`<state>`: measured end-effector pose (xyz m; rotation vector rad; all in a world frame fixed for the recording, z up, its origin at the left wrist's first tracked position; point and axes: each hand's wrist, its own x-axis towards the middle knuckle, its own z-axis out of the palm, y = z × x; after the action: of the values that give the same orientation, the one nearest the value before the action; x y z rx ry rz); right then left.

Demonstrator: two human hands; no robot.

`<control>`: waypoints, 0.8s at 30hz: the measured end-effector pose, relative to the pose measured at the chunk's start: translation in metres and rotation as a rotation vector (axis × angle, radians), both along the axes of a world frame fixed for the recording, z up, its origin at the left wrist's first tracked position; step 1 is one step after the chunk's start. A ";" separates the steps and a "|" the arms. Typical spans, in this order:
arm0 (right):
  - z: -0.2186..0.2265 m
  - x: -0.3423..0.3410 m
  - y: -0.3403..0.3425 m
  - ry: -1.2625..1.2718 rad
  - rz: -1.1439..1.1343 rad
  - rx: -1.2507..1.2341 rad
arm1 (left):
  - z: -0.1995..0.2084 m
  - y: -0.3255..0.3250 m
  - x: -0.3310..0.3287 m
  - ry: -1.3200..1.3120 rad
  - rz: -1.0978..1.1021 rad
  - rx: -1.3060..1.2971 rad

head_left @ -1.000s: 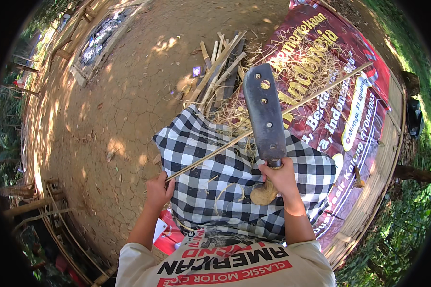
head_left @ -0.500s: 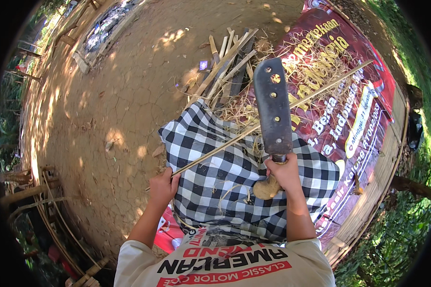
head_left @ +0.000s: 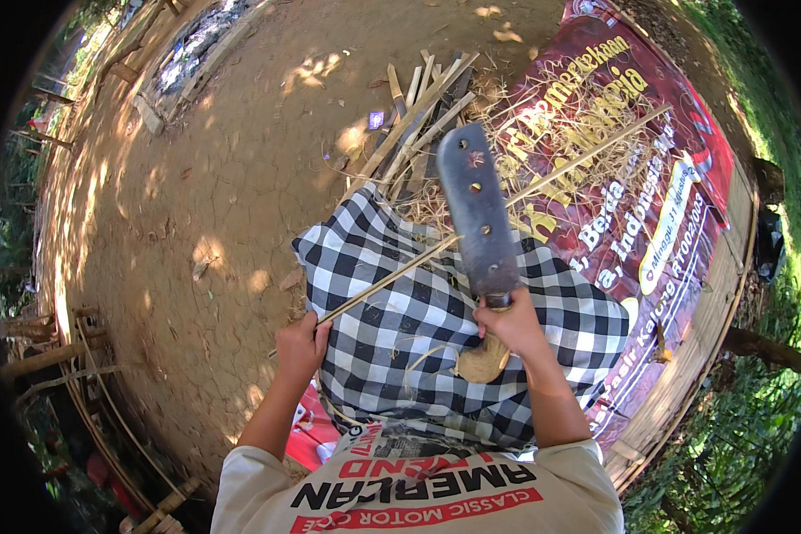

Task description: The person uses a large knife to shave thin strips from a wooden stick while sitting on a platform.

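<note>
My left hand [head_left: 301, 343] is closed round the near end of a long, thin bamboo strip [head_left: 383, 283], which slants up to the right across my lap. In my right hand [head_left: 512, 322] is a cleaver-like machete [head_left: 481, 214] with a broad dark blade pierced by several holes. Its wooden handle [head_left: 483, 358] ends in a rounded knob below my fist. The blade points away from me and crosses over the strip, hiding part of it. Under both hands a black-and-white checked cloth [head_left: 392, 329] covers my lap, with a few loose shavings on it.
Beyond the cloth lies a pile of split bamboo pieces [head_left: 418, 116]. Curly shavings [head_left: 587, 116] are scattered over a dark red printed banner [head_left: 614, 240] on the right. Cracked bare earth [head_left: 205, 178] stretches to the left, and a bamboo edge [head_left: 685, 392] borders the banner.
My right hand and the machete have shifted left and slightly nearer along the strip. The strip's far end has drawn a little to the left. My left hand has barely moved.
</note>
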<state>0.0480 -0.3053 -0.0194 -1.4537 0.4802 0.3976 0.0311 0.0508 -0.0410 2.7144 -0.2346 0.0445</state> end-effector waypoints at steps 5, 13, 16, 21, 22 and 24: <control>-0.001 0.009 -0.017 0.011 0.039 -0.075 | 0.004 0.001 -0.001 0.017 0.011 0.026; -0.004 0.002 0.000 0.066 0.101 -0.003 | -0.001 0.004 0.000 0.032 0.027 0.033; 0.005 0.016 -0.017 0.003 0.117 0.004 | 0.010 -0.004 -0.001 0.035 0.041 0.040; -0.003 0.006 0.001 0.046 0.033 -0.043 | -0.004 0.000 -0.003 0.033 0.055 0.007; -0.005 0.001 0.005 0.055 0.099 -0.029 | -0.001 0.001 -0.002 0.044 0.042 0.022; -0.005 0.002 -0.001 0.081 0.131 0.048 | 0.007 0.003 0.000 0.066 0.016 0.054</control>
<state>0.0496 -0.3062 -0.0239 -1.4312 0.4380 0.5706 0.0313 0.0535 -0.0339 2.7659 -0.1975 -0.0469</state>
